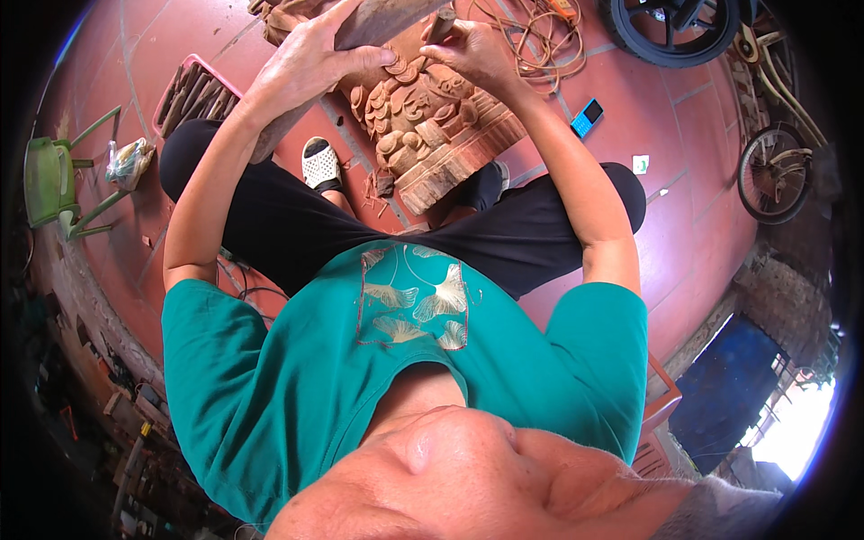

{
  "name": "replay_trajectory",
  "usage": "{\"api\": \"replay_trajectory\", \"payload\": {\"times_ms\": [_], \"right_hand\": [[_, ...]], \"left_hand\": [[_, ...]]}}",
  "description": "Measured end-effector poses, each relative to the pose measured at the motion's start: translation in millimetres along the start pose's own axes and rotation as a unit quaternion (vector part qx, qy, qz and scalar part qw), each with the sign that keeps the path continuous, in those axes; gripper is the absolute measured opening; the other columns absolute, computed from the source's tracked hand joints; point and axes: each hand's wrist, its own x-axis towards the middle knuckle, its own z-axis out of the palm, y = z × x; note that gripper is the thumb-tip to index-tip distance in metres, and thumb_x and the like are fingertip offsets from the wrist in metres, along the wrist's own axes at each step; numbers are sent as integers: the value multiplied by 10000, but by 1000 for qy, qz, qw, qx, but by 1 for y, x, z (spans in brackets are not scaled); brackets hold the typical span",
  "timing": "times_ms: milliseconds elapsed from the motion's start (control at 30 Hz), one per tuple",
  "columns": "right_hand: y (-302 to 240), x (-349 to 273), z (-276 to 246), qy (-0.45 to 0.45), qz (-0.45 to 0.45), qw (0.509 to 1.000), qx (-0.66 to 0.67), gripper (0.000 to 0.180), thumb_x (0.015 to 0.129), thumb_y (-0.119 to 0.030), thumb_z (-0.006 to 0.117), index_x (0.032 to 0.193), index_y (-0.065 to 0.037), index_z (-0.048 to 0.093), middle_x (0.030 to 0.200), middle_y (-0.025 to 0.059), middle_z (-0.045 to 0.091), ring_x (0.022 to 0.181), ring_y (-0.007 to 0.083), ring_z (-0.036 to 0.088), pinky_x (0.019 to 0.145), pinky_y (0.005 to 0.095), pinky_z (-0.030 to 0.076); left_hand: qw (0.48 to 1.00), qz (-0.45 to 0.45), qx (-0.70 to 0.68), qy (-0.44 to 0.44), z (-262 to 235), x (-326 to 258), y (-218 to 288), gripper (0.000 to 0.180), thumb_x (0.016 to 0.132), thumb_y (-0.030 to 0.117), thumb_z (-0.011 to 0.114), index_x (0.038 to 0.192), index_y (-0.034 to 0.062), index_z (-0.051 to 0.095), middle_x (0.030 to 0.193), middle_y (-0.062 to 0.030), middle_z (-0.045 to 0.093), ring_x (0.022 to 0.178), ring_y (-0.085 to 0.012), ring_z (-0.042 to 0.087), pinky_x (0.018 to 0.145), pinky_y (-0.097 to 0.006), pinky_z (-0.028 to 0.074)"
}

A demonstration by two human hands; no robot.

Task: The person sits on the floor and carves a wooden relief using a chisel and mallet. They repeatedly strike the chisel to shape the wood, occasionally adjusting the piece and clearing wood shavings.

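A carved block of reddish-brown wood (423,121), covered in raised rounded shapes, stands on the floor between my knees. At its upper left, my left hand (310,58) is wrapped round a long grey-brown wooden bar (391,20), its thumb reaching over the carving. The bar seems to run on under my left forearm. My right hand (472,54) is closed on a short brown chisel (441,25) at the carving's far end; its blade is hidden. Small wood chips (382,184) lie by the carving's base.
A pink basket of chisels (193,94) is at far left, beside a green plastic chair (56,180) with a plastic bag (129,164). An orange cord (544,45), a black wheel (670,22), a blue phone (587,118) and a bicycle wheel (774,171) are at right.
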Motion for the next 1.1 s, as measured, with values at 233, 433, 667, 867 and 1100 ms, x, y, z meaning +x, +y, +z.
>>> {"api": "replay_trajectory", "payload": {"times_ms": [233,433,667,867,1100], "right_hand": [[-10,5,5,5,-52,990,-132,238,848,-168,797,1005,-4,727,852,87,740,784,143,700,722,324,555],[-5,2,4,12,-10,999,-52,220,884,-122,783,1048,9,716,917,48,740,862,104,696,788,293,575],[-2,2,-1,38,-5,999,-16,200,822,-234,795,928,-71,745,851,70,760,783,176,730,736,333,553],[-9,5,-28,140,-53,987,-57,233,819,-164,817,779,30,694,671,116,699,615,164,668,564,321,493],[3,-3,-20,116,53,990,-63,223,818,-241,817,895,-50,731,747,62,724,711,137,694,657,300,520]], "left_hand": [[991,44,121,-18,9,1,-4,764,889,487,751,1432,23,479,926,-182,674,824,-227,692,728,-355,543],[999,-9,-29,-13,1,-1,19,775,876,504,752,1424,26,484,928,-216,669,823,-277,690,754,-388,538],[995,-12,96,-18,9,3,-3,812,863,517,760,1434,10,482,927,-202,677,815,-245,689,737,-364,543],[1000,-12,3,-6,1,0,3,783,887,504,750,1424,-4,492,903,-150,670,778,-183,671,697,-326,535],[1000,-25,-2,-9,1,0,6,772,892,490,748,1440,8,494,928,-143,680,762,-167,667,695,-326,544]]}}
